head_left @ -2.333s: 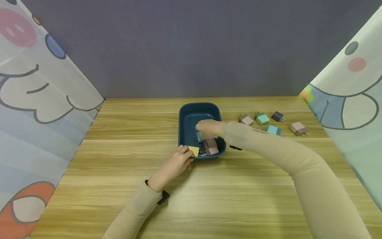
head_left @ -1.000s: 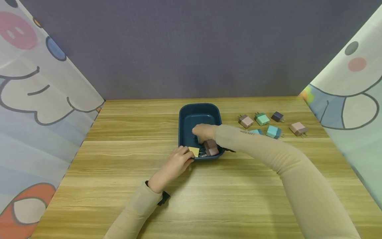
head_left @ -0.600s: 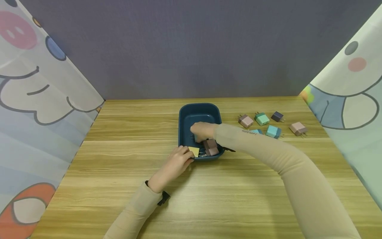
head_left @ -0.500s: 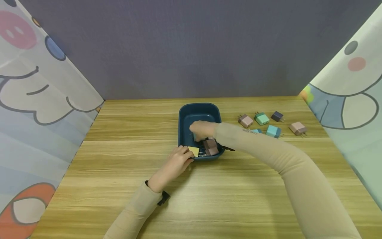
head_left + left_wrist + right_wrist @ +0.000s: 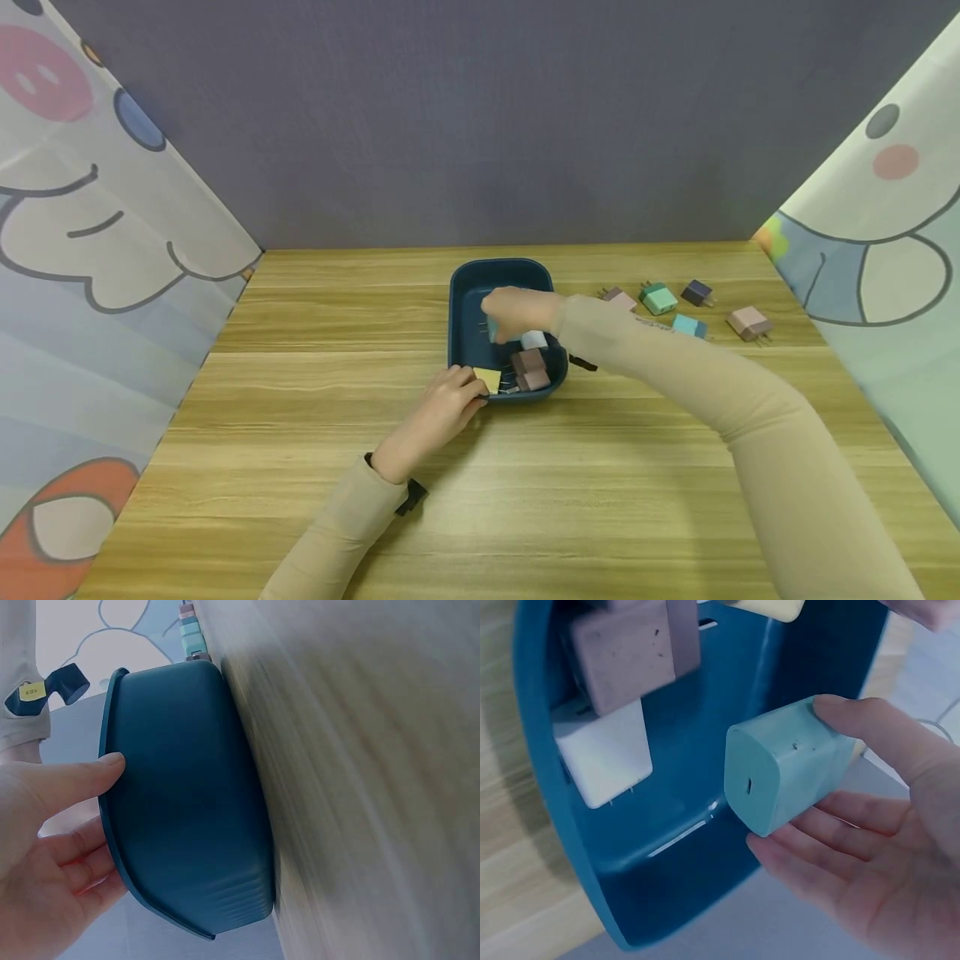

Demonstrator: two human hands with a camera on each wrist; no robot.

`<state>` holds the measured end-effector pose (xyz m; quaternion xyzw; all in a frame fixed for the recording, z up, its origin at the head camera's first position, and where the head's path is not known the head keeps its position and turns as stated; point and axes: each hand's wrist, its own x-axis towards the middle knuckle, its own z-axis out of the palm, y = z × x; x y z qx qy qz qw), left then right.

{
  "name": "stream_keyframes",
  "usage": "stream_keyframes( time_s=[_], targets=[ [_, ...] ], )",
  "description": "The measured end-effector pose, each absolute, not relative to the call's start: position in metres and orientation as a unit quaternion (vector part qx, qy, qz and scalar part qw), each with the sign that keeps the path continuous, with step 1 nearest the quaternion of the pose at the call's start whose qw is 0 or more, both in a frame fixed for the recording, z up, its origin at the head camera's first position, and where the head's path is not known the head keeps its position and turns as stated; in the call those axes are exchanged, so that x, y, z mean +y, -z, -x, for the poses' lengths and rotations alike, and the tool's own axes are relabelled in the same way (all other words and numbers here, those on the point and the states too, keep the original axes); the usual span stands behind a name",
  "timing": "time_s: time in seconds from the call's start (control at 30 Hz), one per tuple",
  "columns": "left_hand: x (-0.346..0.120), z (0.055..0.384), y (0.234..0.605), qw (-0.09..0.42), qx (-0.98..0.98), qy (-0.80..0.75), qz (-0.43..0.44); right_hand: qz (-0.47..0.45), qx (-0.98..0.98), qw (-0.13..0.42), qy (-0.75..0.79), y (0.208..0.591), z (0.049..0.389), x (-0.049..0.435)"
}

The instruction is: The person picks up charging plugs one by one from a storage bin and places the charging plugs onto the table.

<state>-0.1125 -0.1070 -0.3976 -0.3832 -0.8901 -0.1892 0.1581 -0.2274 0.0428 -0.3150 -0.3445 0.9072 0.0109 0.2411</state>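
Observation:
My right hand [image 5: 525, 311] is over the dark blue plastic bin [image 5: 452, 321], gripping a pale teal charger plug [image 5: 787, 761] between thumb and fingers. In the right wrist view the charger's port face points away from the palm; its prongs are partly visible in the head view. My left hand [image 5: 442, 404] holds the bin's near-left corner, thumb outside the rim and fingers inside it. Within the bin lie a white charger [image 5: 607, 754], mauve-pink chargers [image 5: 529, 367] and a yellow charger [image 5: 487, 379] beside the left fingertips.
On the wooden table [image 5: 337, 317], right of the bin, sit a pink-brown charger [image 5: 618, 300], a green charger [image 5: 658, 298], a dark navy charger [image 5: 697, 292], a blue charger [image 5: 688, 326] and another pink charger [image 5: 748, 322]. A grey panel [image 5: 495, 125] stands behind.
My right hand dipped lower into the bin, then rose and shifted toward its far side, still holding the teal charger. The white charger now shows beneath it. My left hand has stayed put.

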Motion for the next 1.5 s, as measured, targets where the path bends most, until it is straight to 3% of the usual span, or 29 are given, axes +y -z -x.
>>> stream_keyframes(
  time_s=[0.8, 1.5],
  targets=[
    [-0.106, 0.112, 0.400, 0.158, -0.891, 0.196, 0.379, 0.327, 0.910, 0.256, 0.014, 0.286, 0.207, 0.084],
    [-0.106, 0.113, 0.400, 0.163, -0.888, 0.198, 0.381, 0.343, 0.919, 0.190, 0.045, 0.282, 0.198, 0.127]
  ],
)
